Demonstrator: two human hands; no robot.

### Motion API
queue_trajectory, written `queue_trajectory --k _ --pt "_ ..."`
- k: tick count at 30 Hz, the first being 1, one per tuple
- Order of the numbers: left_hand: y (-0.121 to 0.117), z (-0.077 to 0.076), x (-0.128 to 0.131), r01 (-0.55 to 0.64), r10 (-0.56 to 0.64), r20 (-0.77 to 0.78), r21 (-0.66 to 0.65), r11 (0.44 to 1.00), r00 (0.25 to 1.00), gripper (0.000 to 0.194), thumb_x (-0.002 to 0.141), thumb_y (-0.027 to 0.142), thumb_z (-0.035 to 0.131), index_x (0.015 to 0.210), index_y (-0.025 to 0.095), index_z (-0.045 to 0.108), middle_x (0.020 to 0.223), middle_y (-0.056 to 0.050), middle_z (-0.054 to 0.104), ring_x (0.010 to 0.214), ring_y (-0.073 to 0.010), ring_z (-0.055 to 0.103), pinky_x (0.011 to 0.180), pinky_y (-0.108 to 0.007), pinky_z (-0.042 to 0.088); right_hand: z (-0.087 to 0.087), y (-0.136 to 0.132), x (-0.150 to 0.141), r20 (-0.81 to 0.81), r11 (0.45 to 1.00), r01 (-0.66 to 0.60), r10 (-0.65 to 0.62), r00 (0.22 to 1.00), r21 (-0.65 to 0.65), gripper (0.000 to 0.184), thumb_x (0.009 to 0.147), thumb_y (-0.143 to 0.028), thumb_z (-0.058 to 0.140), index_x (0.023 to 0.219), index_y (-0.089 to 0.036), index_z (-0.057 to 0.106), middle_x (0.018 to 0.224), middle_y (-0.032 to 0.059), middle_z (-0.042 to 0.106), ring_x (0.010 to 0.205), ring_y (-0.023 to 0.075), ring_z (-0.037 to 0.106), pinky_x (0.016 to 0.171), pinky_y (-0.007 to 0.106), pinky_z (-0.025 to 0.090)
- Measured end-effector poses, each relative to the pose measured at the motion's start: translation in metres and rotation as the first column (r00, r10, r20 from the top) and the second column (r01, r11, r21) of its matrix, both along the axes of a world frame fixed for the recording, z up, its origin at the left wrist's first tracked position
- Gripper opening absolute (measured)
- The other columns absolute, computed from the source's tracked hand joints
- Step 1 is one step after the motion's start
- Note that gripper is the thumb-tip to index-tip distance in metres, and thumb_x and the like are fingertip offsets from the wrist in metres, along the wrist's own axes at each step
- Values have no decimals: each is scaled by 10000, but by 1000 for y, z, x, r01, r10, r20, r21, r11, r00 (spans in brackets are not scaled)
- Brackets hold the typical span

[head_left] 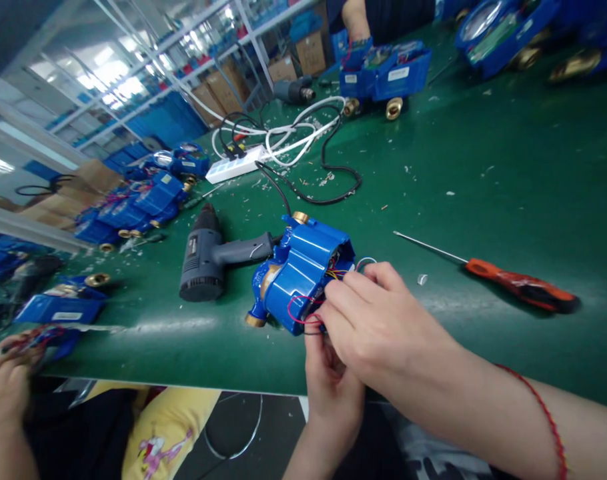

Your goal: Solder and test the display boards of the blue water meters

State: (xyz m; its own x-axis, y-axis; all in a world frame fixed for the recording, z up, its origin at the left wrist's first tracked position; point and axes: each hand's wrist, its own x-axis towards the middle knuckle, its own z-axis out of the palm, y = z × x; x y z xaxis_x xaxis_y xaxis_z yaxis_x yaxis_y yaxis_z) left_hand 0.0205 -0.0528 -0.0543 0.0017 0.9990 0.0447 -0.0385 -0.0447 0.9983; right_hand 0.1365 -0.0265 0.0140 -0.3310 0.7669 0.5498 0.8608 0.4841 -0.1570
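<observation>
Green surface (483, 153), flecked with scraps (450, 193), carries a blue meter (303, 267) mid-frame. The right hand (373, 320) pinches thin wires (297, 310) at its open end; the left hand (333, 387) is just below, its grip too hidden to tell.

Green bench (508, 160), strewn with pale scraps (450, 193).
One blue meter (306, 257), centre; grey heat gun (202, 263), just left; orange-black screwdriver (513, 283), right; white power strip (236, 167), white cable (333, 100) and black cable (328, 201), beyond; second gun (291, 91), farther back; other meters (403, 75), far side and left.
</observation>
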Motion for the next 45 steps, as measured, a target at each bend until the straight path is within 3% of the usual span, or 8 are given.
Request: queue_trajectory --k 6,17,23,29,37,39,42,45 --pt "7 16 4 206 -169 309 -90 974 936 602 723 223 799 1238 283 493 1179 -49 719 1059 -155 685 865 -190 535 5 -9 29 -158 997 64 -55 986 50 229 953 -113 441 846 -94 643 796 73 551 725 217 467 650 364 316" --pt "10 20 2 246 -216 365 -37 969 905 540 767 134 755 1223 339 552 1174 23 724 1060 -85 674 887 -119 503 -5 -22 32 -397 987 -130 85 914 -89 234 934 -102 441 903 -96 674 834 66 585 821 208 477 763 397 314" --pt "7 15 2 204 -192 255 -19 979 948 574 808 57 686 1265 364 524 1155 28 730 1029 -94 690 848 -120 529 -7 -25 29 -243 978 -152 115 963 -142 256 825 -92 439 880 -186 670 869 35 569 850 226 448 806 448 252" --pt "4 11 4 141 -139 164 -1 990 977 512 829 94 664 1262 322 516 1178 -16 719 1047 -164 692 862 -214 566 -10 -21 26 -92 989 -136 130 987 -58 263 781 -80 465 861 -192 689 838 35 587 815 239 443 800 466 263" --pt "4 13 2 111 -105 118 -44 993 987 516 790 119 713 1230 327 542 1206 -16 703 1083 -165 676 880 -212 560 7 -16 39 -11 921 -372 374 927 -112 240 850 -83 454 765 -201 645 890 1 566 916 202 473 971 450 284" --pt "5 13 2 127 -116 185 -48 991 976 549 764 140 749 1238 320 538 1185 -22 712 1075 -170 680 880 -212 557 10 -19 51 -120 948 -313 305 945 -61 282 898 -76 387 838 -196 636 982 11 583 955 188 487 940 397 336" --pt "6 14 4 142 -128 273 -34 989 953 571 717 156 798 1215 292 556 1126 -23 737 1017 -155 704 852 -179 551 3 -28 80 -294 999 32 -30 955 1 210 940 -119 404 866 -196 584 1021 39 575 941 161 530 821 316 415" --pt "7 15 4 153 -138 288 -33 988 948 568 710 147 803 1207 291 567 1120 -17 740 1003 -136 707 841 -153 541 -22 -37 114 -97 913 398 -405 909 -89 281 1008 -395 382 972 -182 562 976 84 588 898 221 545 751 362 432"
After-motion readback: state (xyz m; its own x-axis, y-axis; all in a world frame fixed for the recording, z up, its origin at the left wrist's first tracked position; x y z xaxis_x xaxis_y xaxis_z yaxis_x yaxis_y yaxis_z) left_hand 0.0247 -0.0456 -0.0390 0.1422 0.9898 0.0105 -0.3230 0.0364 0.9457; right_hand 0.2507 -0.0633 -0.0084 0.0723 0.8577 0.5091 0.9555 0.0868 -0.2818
